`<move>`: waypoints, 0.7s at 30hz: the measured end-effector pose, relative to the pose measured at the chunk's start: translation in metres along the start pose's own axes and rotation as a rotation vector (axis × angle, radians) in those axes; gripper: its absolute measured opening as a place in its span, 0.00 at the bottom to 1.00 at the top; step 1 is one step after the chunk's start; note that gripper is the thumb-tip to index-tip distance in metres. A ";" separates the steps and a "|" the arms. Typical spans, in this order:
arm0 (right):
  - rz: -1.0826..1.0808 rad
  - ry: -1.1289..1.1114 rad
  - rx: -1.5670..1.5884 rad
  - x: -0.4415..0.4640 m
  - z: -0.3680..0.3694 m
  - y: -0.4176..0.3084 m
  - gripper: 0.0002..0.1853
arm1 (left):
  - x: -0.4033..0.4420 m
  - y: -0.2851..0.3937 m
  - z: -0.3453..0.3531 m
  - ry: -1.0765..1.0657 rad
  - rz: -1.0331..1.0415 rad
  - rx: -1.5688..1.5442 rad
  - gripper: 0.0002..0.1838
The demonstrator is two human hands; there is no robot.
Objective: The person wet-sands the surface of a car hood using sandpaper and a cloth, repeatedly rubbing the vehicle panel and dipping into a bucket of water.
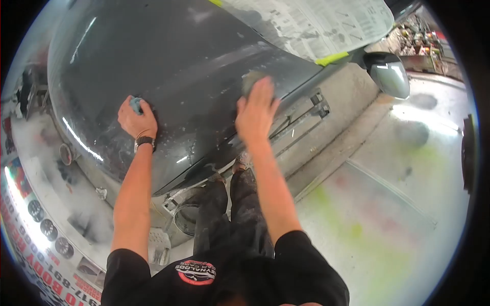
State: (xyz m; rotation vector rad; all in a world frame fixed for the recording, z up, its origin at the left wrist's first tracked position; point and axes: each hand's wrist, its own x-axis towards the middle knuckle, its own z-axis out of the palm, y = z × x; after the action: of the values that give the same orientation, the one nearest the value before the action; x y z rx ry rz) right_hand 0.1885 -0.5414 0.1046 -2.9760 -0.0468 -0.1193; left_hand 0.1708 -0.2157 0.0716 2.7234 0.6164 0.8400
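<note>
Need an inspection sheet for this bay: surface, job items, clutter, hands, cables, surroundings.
Surface: dark grey car panel, pale specks and smears.
Job items: blue pad; grey-green pad, blurred; newspaper edged with yellow-green tape.
Clutter: bucket near the person's legs; mixed items at upper right, too small to identify.
Hands: left hand closed on blue pad; right hand over grey-green pad, blurred, grip unclear.
Cables: nothing seen.
Surroundings: stained floor, side mirror, lettered banner.
</note>
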 end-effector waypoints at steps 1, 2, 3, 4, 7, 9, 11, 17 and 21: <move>0.079 0.130 0.083 0.027 -0.003 0.017 0.41 | -0.003 0.001 0.000 0.004 0.004 0.007 0.23; 0.117 0.165 0.102 0.037 0.003 0.020 0.41 | -0.009 0.003 0.001 -0.009 -0.025 0.015 0.23; 0.161 0.204 0.127 0.043 0.007 0.019 0.41 | -0.009 0.004 0.000 -0.020 -0.046 0.026 0.23; 0.204 0.251 0.157 0.048 0.008 0.014 0.41 | -0.005 0.007 -0.003 -0.022 -0.062 0.037 0.23; 0.185 0.131 0.265 -0.029 0.010 -0.036 0.40 | -0.002 0.006 -0.002 -0.045 -0.075 0.034 0.23; 0.158 0.086 0.272 -0.038 0.008 -0.038 0.40 | -0.005 0.005 -0.002 -0.050 -0.082 0.038 0.23; 0.140 0.070 0.199 -0.023 0.000 -0.015 0.41 | -0.003 0.009 -0.004 -0.072 -0.083 0.044 0.23; 0.338 0.250 0.211 0.037 0.004 0.020 0.45 | -0.003 0.009 0.001 -0.059 -0.089 0.051 0.24; 0.208 0.064 0.305 -0.042 0.007 -0.032 0.45 | -0.003 0.007 0.003 -0.052 -0.085 0.065 0.24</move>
State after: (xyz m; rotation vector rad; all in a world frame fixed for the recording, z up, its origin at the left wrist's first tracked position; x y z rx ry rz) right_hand 0.1458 -0.5097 0.0993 -2.6505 0.2308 -0.1655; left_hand 0.1723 -0.2238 0.0698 2.7455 0.7549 0.7395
